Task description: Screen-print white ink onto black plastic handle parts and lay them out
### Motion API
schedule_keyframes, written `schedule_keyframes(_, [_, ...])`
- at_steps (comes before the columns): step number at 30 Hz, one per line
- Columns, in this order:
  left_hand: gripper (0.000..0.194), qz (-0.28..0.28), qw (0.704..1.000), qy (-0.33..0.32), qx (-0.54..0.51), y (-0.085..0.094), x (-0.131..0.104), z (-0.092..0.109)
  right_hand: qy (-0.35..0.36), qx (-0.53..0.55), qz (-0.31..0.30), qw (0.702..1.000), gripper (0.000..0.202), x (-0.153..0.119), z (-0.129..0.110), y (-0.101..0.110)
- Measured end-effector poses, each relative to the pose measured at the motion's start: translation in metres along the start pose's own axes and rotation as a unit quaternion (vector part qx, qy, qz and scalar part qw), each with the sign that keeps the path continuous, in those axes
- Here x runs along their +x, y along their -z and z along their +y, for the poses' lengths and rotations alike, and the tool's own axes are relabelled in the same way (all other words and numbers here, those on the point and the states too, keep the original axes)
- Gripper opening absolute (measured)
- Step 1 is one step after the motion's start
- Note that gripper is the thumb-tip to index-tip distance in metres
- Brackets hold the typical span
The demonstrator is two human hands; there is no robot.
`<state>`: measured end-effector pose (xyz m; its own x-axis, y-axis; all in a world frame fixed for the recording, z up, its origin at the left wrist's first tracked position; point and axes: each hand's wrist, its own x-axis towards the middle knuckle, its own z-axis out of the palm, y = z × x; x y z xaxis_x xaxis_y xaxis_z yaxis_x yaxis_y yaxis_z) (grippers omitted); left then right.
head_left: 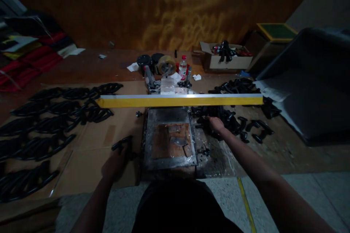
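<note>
My left hand (117, 163) is closed around a black handle-shaped piece (122, 142), held over the cardboard left of the central plate. At the pile of similar black pieces (226, 116), my right hand (216, 125) has its fingers curled down among them. Whatever it grips there is hidden by the hand and the dark pieces. Between both hands lies a framed flat plate (171, 116) with a brown square and several small plastic-covered pads on it. A long yellow-and-white bar (180, 101) spans the plate's far end, above its surface.
Rows of black handle-shaped pieces (57, 123) cover the cardboard (95, 167) at left. Behind the bar stand tape rolls (166, 65) and a red-capped bottle (182, 67). An open carton (226, 62) and a large dark bin (314, 91) occupy the right; red bundles (35, 62) lie far left.
</note>
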<state>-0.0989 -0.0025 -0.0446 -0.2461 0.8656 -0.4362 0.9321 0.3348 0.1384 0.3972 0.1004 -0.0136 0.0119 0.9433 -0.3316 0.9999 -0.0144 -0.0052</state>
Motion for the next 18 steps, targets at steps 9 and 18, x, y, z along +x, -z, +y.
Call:
schedule_keyframes(9, [0.052, 0.084, 0.994, 0.008, -0.069, 0.058, 0.006, 0.037, 0.063, 0.011, 0.121, 0.991, 0.054, -0.052, -0.017, 0.004])
schedule_keyframes(18, [0.055, 0.187, 0.713, -0.253, -0.627, 0.168, -0.013, 0.185, 0.313, -0.062, 0.092, 0.943, 0.040, -0.069, -0.159, 0.010])
